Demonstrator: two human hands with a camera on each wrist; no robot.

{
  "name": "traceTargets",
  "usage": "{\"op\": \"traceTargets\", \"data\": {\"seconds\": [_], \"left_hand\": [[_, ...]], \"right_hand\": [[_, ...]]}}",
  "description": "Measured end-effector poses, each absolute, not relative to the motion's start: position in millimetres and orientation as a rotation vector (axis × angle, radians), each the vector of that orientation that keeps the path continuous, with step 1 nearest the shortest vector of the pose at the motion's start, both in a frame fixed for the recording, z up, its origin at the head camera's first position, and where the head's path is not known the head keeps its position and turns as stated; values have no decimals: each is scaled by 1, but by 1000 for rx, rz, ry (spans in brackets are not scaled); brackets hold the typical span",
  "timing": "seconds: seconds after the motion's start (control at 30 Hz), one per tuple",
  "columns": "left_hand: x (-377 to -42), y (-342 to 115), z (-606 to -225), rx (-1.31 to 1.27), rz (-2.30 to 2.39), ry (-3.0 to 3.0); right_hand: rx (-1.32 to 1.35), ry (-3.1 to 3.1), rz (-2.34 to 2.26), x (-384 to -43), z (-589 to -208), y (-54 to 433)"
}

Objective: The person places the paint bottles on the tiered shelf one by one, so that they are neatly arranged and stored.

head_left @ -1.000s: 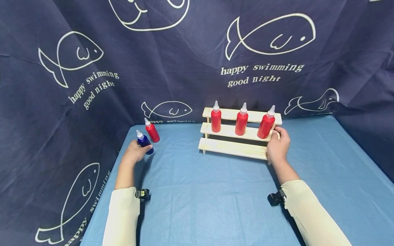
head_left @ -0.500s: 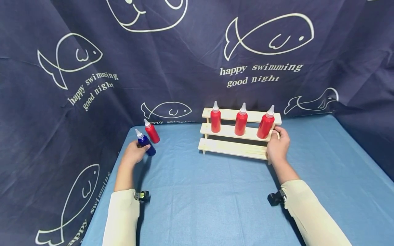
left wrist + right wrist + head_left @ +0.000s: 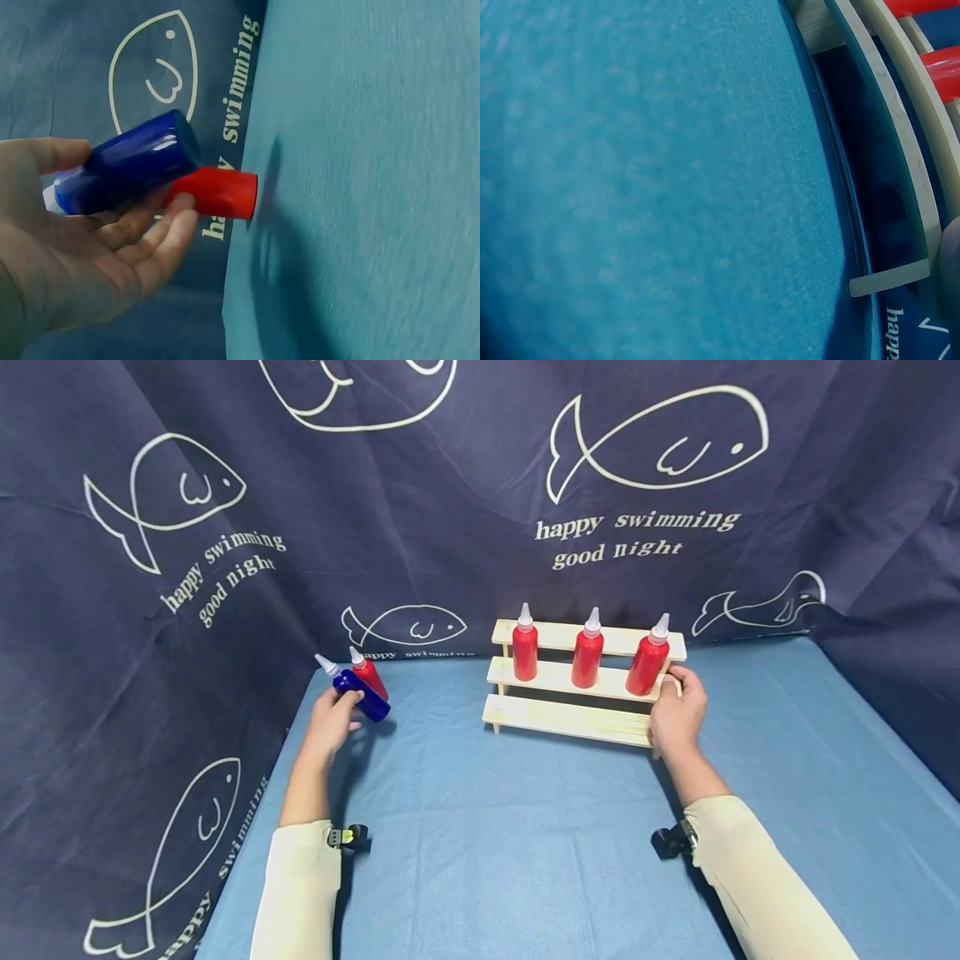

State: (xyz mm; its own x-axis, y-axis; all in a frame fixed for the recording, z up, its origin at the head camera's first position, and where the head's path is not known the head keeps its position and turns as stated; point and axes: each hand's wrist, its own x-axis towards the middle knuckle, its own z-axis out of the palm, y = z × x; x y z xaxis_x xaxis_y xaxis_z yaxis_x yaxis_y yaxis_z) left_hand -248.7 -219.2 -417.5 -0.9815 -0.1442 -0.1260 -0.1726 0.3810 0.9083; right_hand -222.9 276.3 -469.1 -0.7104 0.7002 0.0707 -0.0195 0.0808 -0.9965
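Observation:
My left hand [image 3: 327, 724] holds a blue squeeze bottle [image 3: 373, 703] with a white nozzle, thumb on one side and fingers on the other. The bottle tilts, nozzle up to the left, its base off the table in the left wrist view. Partly hidden behind it stands a red squeeze bottle [image 3: 371, 673] on the table. At the right, my right hand [image 3: 678, 717] grips the end of a three-tier wooden rack [image 3: 562, 718]. Its middle tier carries a left red bottle [image 3: 526, 653], a middle one [image 3: 587, 662] and a right one [image 3: 648, 668], all nozzle up.
A blue cloth covers the table [image 3: 480, 843]. Dark blue curtains [image 3: 420, 527] with white fish prints stand behind and at both sides. The rack's back is close to the rear curtain. Black wrist cameras sit on both sleeves.
The blue bottle has been lifted and tilted further over, its base swinging right, and now covers more of the red bottle behind. My right hand and the rack stay put.

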Motion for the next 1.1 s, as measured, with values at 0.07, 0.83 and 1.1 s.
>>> {"op": "traceTargets", "data": {"seconds": [0.07,0.83,1.1], "left_hand": [[-249,-217,-418,-301,1819,2532],[-245,-201,-408,-159,2163,2202],[-244,-192,-407,-104,2131,2250]], "right_hand": [[-671,-1806,1689,-223,-469,276],[-673,-1750,1718,-226,-470,276],[-695,-1767,1718,-226,-470,277]]}}
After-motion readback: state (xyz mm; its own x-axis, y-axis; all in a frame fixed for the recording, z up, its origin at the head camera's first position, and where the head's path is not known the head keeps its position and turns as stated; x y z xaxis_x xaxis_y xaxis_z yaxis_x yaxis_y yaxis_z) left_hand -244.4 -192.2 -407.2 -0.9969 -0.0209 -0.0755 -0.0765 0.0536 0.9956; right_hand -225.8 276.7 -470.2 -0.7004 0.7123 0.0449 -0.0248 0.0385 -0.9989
